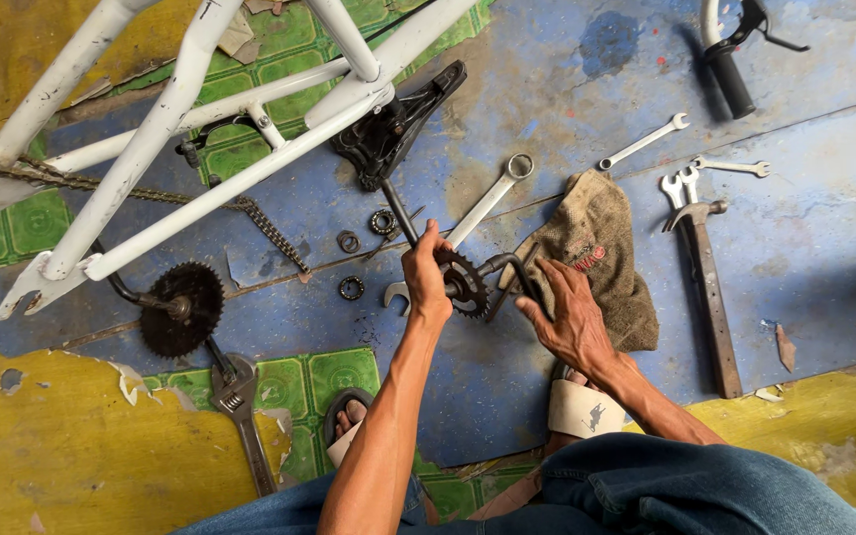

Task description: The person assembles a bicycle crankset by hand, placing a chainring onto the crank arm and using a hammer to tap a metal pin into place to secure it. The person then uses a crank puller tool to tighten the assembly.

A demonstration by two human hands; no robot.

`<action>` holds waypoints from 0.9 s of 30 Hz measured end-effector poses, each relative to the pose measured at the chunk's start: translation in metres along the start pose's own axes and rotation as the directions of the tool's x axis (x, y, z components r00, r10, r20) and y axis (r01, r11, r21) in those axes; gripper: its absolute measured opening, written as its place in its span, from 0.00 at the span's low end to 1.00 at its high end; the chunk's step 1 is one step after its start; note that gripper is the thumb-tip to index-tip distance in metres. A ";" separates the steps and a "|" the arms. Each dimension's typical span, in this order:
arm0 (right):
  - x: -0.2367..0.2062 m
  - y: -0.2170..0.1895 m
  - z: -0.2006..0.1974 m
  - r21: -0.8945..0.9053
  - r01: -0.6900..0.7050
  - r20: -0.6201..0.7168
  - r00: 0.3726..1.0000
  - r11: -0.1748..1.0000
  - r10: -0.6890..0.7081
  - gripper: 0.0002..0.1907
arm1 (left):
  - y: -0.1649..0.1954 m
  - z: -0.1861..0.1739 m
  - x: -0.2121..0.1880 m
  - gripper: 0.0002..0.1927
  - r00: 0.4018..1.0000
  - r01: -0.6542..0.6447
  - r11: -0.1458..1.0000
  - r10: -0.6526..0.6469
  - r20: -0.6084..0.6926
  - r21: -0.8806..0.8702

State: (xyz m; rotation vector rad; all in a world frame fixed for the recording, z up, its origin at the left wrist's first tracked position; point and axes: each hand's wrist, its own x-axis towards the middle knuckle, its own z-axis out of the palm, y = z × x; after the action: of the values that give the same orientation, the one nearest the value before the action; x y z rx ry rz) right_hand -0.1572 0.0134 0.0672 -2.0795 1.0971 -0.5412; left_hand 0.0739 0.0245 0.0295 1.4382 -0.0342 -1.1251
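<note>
My left hand (425, 274) grips a small black chainring (465, 282) on a one-piece crank, whose dark arm (396, 210) runs up toward the frame. My right hand (569, 312) is closed on the crank's other bent arm (512, 266), just right of the sprocket. Under the crank lies a long silver combination wrench (487, 201). A white bicycle frame (200, 109) lies at the upper left, with a rusty chain (269, 230) draped below it.
Bearing rings (351, 287) and a second black chainring with crank (182, 307) lie on the left. An adjustable wrench (242, 406), a brown rag (596, 243), a hammer (707, 287), small spanners (643, 144) and a handlebar grip (730, 79) lie around. My sandalled feet (579, 406) rest below.
</note>
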 end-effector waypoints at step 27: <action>0.004 -0.012 0.018 0.594 -0.363 0.245 0.932 0.718 0.269 0.15 | 0.040 0.032 -0.030 0.30 0.989 -0.057 0.846 -0.023 0.143 0.530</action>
State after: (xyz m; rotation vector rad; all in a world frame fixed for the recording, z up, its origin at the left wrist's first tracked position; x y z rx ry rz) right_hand -0.1373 0.0218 0.0645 -1.2814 0.9827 -0.4922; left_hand 0.0614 0.0087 0.0854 1.8360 -0.4997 -1.2621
